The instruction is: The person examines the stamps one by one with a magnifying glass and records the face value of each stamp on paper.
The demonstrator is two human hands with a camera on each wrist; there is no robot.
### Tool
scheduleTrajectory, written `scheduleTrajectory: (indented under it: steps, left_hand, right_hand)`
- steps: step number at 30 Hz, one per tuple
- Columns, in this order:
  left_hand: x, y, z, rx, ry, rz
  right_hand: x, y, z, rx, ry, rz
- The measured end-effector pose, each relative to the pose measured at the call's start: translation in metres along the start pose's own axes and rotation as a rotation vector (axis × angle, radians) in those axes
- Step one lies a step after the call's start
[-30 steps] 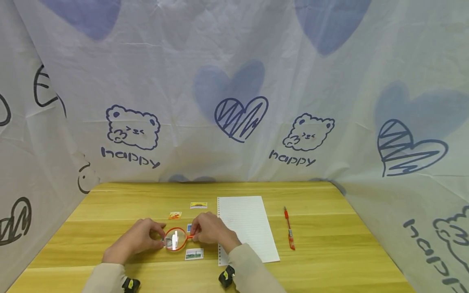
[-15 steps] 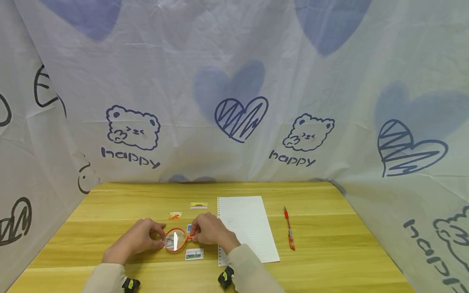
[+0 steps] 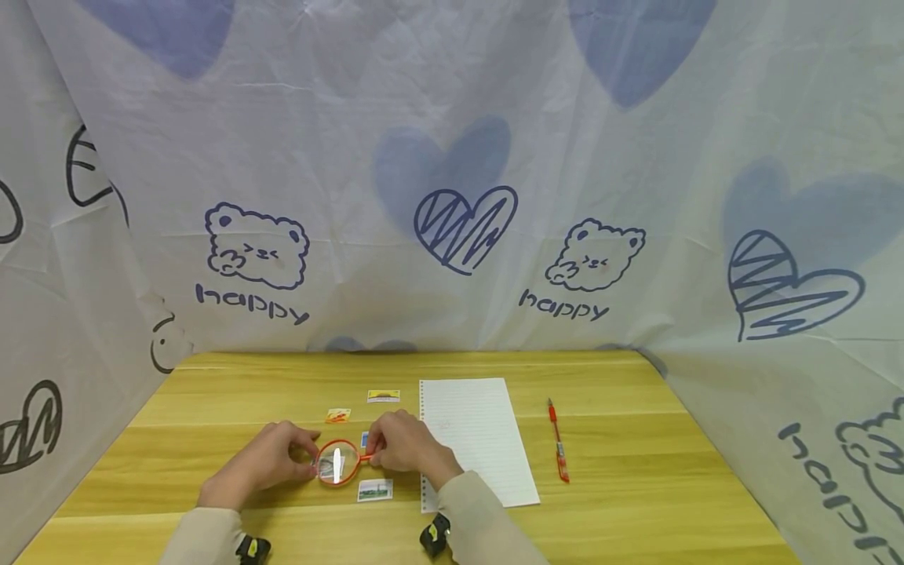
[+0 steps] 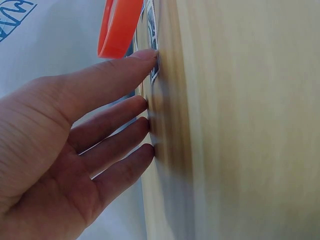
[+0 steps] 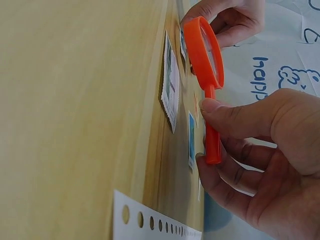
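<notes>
My right hand (image 3: pixel 404 443) pinches the handle of a red-rimmed magnifying glass (image 5: pixel 204 55) between thumb and fingers. Its lens is held just above the table, over a greyish postage stamp (image 4: pixel 153 30). At the stamp's near edge rests the thumb of my left hand (image 3: pixel 271 455); the other fingers are stretched out and touch the tabletop. Close by lies a green-and-white stamp (image 3: pixel 374 490), and a blue stamp (image 5: pixel 191 140) is partly hidden behind my right hand in the head view.
Farther back are an orange stamp (image 3: pixel 337 415) and a yellow stamp (image 3: pixel 383 396). A sheet of lined, hole-punched paper (image 3: pixel 473 439) lies right of centre, with a red pen (image 3: pixel 558 443) beyond it. Printed white cloth (image 3: pixel 367 298) hangs around the wooden table (image 3: pixel 636 486).
The magnifying glass has tilted very slightly, and the bright glare on its lens has become narrower. Both hands stay in about the same place.
</notes>
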State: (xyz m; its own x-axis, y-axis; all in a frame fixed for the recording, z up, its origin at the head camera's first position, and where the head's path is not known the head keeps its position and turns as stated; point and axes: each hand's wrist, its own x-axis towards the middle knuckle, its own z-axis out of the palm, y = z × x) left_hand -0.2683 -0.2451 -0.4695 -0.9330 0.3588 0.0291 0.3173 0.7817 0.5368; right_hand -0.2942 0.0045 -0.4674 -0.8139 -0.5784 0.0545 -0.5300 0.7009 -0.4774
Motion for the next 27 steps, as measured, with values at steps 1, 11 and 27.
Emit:
scheduleTrajectory:
  steps: [1,11,27]
  left_hand:
    - [0.000,0.000,0.000,0.000,0.001,-0.001]
    - [-0.001,-0.001,-0.001,-0.010,0.001,-0.007]
    - [-0.002,0.002,-0.001,-0.025,-0.008,-0.007]
  right_hand:
    - [0.000,0.000,0.000,0.000,-0.001,-0.001]
    - [0.000,-0.002,-0.001,0.001,-0.004,0.000]
    - [-0.007,-0.001,-0.017,0.050,0.027,-0.028]
